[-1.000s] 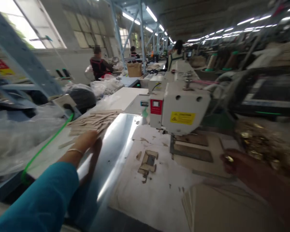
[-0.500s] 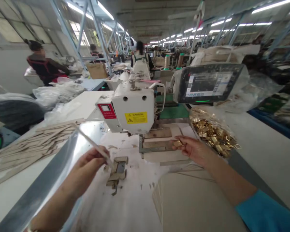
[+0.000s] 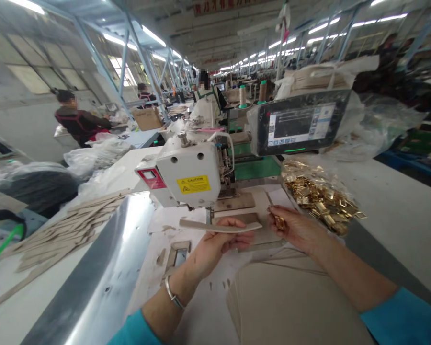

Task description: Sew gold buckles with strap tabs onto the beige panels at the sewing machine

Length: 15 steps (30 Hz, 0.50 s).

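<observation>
A narrow beige fabric strip point(image 3: 197, 225) lies across my left hand point(image 3: 219, 242), held between thumb and fingers, its right end pointing at my other hand. My right hand point(image 3: 290, 225) pinches a small gold metal buckle point(image 3: 279, 222), partly covered by the fingers. Both hands hover in front of the white sewing machine head point(image 3: 190, 167), above its work area. Behind them is a beige panel with brown patches point(image 3: 237, 201). Under my left wrist sits a small rectangular frame point(image 3: 175, 254) on white paper.
A bag of gold buckles point(image 3: 319, 201) lies on the right, below a control screen point(image 3: 301, 124). Many beige strips point(image 3: 72, 225) are spread at left beside a shiny metal plate point(image 3: 104, 278). Stacked beige panels point(image 3: 290, 302) occupy the near right. Co-workers sit further back.
My left hand has moved right with the strip, which has swung from slanting to nearly level. My right hand, still pinching the buckle, has shifted slightly right. The view has turned a little.
</observation>
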{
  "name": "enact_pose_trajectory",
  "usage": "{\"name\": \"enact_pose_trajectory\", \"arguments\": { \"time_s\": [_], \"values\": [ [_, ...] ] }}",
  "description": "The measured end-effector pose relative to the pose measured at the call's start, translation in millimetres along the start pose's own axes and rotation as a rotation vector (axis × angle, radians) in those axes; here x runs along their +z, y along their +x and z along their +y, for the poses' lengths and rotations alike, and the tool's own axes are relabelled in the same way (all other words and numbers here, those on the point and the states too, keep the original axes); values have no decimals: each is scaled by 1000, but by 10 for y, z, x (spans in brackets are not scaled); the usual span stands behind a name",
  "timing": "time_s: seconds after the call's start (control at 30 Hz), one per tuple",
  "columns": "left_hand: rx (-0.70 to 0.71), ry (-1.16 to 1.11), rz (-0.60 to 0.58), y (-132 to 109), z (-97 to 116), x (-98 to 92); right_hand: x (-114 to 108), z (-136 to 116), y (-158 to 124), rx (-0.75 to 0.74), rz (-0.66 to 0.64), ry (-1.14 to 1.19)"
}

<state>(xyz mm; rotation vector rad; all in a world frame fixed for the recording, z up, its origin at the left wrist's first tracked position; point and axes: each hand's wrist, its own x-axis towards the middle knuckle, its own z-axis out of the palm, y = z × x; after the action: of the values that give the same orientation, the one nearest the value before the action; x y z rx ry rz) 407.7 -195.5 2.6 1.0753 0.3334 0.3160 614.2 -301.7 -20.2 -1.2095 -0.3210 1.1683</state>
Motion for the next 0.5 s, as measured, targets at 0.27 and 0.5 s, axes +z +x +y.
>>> {"name": "enact_pose_trajectory", "arguments": {
  "time_s": [0.27,0.5],
  "values": [
    [-88,-134,-293,-12,-52,-99,4,-110,-44,125,-177,159],
    [-193,15,-217,-43,-4,-106,95,-34,-93,40,-93,76]
  ]
}}
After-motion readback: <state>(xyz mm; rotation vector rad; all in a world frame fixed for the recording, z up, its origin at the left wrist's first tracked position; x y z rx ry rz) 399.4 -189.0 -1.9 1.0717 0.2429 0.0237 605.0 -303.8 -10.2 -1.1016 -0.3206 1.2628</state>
